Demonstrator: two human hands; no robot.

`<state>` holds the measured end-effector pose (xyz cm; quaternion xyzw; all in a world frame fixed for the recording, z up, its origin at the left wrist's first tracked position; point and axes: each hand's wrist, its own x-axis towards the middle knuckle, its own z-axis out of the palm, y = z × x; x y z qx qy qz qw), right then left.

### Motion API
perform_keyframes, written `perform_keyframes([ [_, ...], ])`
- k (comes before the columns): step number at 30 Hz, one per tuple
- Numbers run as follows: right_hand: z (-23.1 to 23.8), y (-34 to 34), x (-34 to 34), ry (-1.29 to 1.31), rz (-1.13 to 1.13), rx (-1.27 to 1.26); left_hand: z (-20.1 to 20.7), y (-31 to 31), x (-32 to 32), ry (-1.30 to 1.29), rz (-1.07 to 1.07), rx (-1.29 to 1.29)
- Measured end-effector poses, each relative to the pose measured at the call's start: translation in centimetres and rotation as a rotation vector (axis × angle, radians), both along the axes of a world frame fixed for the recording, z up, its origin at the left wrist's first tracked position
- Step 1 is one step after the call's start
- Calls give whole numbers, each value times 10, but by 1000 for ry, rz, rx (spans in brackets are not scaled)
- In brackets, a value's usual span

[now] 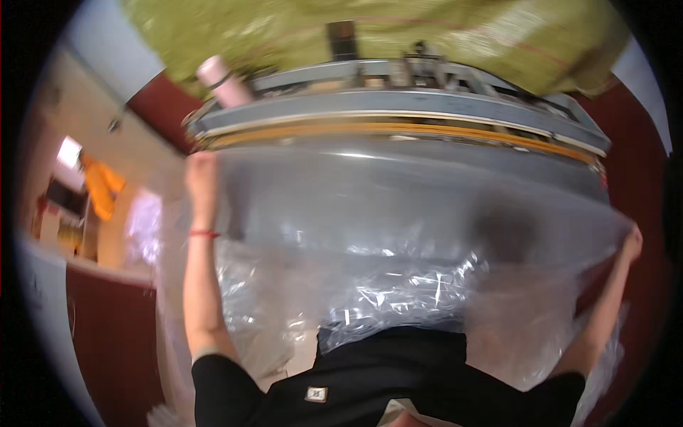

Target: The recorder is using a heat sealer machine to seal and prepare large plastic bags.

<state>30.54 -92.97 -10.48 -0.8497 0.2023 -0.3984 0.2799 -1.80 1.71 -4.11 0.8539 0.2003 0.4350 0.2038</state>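
Observation:
A wide sheet of clear plastic film [398, 285] is stretched between my two hands in front of my body, its lower part crumpled and shiny. Its far left corner is gripped by my closed left hand [202, 171], which is near the left end of a long grey machine [398, 103]. Out to the right, my right hand [632, 242] is closed on the film's other corner, nearer to me than the left one. The film's upper edge runs just before the machine's orange strip [398, 129]. Both hands' fingertips are partly hidden or blurred.
A pink cup-like cylinder [226, 84] leans at the machine's back left. A black box-shaped thing [342, 40] stands behind it. Yellow-green sheeting [284, 32] covers what lies beyond. On the left, a doorway shows an orange garment [102, 185]. Dark red wall panels [114, 334] flank both sides.

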Motion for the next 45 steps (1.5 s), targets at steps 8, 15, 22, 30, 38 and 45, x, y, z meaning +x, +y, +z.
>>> perform_keyframes([
  [8, -60, 125, 102, -110, 345, 29, -87, 89, 30, -202, 137, -588],
  [15, -47, 183, 131, -144, 435, 410, -111, 147, 65, -309, -6, -636],
  [22, -39, 196, 135, -185, 333, 491, -114, 161, 66, -317, -36, -538],
  [30, -18, 210, 117, -166, 414, 738, -103, 161, 45, -403, 7, -678],
  [38, 2, 215, 97, 53, 509, 682, -64, 129, 31, 244, 140, -429],
  [45, 35, 177, 24, 23, 502, 168, -22, 66, -10, 381, -121, -327],
])
